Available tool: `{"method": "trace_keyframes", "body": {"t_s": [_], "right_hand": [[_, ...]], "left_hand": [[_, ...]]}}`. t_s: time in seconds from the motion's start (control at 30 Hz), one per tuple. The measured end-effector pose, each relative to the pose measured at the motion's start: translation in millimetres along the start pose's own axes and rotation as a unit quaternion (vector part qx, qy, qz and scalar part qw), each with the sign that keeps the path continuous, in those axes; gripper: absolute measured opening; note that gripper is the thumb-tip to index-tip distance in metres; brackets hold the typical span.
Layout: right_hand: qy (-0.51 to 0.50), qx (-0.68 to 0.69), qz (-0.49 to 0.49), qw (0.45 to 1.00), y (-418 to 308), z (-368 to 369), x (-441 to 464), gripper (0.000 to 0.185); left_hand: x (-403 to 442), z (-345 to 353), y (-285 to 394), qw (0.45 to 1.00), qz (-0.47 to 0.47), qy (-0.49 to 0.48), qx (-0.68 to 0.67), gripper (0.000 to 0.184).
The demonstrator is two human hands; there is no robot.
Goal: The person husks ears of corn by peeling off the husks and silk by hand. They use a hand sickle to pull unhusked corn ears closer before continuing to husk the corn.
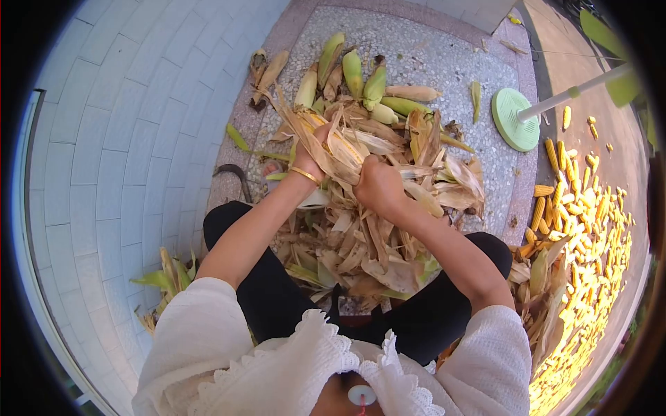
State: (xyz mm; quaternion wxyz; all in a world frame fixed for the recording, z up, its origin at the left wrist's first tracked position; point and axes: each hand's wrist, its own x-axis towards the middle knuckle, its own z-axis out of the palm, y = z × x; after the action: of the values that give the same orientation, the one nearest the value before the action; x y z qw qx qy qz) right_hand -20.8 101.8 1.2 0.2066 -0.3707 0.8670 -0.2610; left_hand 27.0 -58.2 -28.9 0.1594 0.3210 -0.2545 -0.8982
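An ear of corn (345, 148) lies tilted in front of me, its yellow kernels showing between dry, parted husk leaves. My left hand (311, 156), with a gold bangle at the wrist, is closed around the ear's left side. Closed in a fist at the ear's lower right end, my right hand (379, 186) grips the dry husk (336, 173). Its fingertips are hidden from view. Beneath both hands spreads a heap of loose tan husks (374, 256), between my knees.
Several unhusked ears (353, 73) lie beyond the heap on the speckled floor. A curved dark tool (234, 173) rests left. A pale green round base with a pole (515, 119) stands right. Bare yellow cobs (590, 229) cover the ground further right. A tiled wall (125, 139) borders the left.
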Motion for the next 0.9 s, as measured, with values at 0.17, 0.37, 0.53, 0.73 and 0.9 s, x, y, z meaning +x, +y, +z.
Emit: {"method": "trace_keyframes", "body": {"t_s": [0.17, 0.37, 0.53, 0.73, 0.9], "right_hand": [[0.002, -0.006, -0.035, 0.999, 1, -3, -19, 0.019], [-0.218, -0.048, -0.359, 0.906, 18, 22, -57, 0.023], [-0.151, -0.045, -0.244, 0.957, 32, 0, -57, 0.021], [0.012, -0.046, -0.059, 0.997, 76, -54, -17, 0.021], [0.091, -0.023, 0.079, 0.992, 96, -95, -6, 0.026]], "left_hand": [[-17, -1, 5, 0.994, -0.082, -0.017, 0.070, 0.023], [-62, 12, -6, 0.844, -0.090, -0.314, 0.426, 0.070], [-57, 1, 13, 0.916, -0.150, -0.174, 0.328, 0.055], [-50, -9, 31, 0.935, -0.052, -0.166, 0.310, 0.057], [-54, -21, 35, 0.918, -0.066, -0.187, 0.344, 0.067]]}}
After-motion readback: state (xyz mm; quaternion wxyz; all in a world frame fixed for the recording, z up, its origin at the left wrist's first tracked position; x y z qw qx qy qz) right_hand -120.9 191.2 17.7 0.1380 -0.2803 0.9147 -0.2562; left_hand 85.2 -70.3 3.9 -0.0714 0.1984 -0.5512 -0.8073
